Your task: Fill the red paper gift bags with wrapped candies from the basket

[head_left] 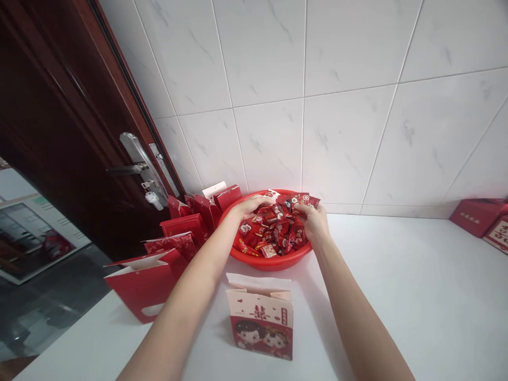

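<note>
Left hand (254,205) over far left of red basket (270,263), right hand (315,219) at right rim, fingers at wrapped sweets (278,227); cannot tell if either grasps any. Light fingertip pinch suits small wrappers. Open paper bag (262,323) upright, near, on worktop (405,286).

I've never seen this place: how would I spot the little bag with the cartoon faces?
Find the white table against the tiled wall, then the round red basket of wrapped sweets on it. The cartoon bag stands just this side of the basket, between the two forearms. Unlike the red bags on the left, its front shows two cartoon faces.
</note>
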The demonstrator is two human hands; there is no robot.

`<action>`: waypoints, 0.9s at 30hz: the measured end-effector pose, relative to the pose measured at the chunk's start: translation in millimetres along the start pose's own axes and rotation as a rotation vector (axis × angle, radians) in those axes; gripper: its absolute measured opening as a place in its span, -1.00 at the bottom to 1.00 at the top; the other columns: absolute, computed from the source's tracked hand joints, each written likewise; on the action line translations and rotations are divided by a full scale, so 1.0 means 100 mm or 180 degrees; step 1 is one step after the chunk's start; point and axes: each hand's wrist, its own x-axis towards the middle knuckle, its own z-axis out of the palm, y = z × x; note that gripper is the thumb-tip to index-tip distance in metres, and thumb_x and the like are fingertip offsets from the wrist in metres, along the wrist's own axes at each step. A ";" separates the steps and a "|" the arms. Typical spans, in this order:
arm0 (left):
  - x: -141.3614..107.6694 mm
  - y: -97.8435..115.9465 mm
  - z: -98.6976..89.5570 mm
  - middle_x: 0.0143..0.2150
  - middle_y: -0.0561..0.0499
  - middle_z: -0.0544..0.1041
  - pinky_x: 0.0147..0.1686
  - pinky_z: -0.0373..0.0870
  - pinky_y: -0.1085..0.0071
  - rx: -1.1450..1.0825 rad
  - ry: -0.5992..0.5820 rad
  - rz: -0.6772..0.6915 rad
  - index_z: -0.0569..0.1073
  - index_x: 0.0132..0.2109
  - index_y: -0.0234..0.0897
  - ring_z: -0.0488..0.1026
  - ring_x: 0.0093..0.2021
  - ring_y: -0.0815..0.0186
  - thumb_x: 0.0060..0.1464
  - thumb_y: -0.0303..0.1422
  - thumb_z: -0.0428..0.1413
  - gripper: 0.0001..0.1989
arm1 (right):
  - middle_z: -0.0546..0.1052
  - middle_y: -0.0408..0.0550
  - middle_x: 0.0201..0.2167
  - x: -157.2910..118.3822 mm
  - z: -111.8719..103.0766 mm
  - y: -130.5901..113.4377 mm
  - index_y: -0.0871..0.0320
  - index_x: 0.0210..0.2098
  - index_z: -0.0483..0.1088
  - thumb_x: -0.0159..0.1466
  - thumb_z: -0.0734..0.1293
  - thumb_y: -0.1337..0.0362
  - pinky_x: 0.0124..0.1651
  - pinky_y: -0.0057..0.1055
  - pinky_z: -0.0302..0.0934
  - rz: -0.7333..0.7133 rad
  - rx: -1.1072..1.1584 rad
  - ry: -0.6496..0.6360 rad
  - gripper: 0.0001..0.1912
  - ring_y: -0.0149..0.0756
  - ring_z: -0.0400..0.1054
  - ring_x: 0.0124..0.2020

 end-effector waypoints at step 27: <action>0.03 -0.07 -0.02 -0.38 -0.03 0.66 -0.22 0.45 0.31 0.0254 0.0416 0.0067 0.59 -0.40 -0.32 0.55 -0.33 0.24 -0.55 -0.23 0.55 -0.51 | 0.56 -0.20 -0.59 -0.02 0.01 -0.03 0.15 -0.53 0.41 -0.24 0.44 0.47 -0.48 -0.47 0.37 0.0010 0.0017 0.0053 -0.75 -0.34 0.43 -0.52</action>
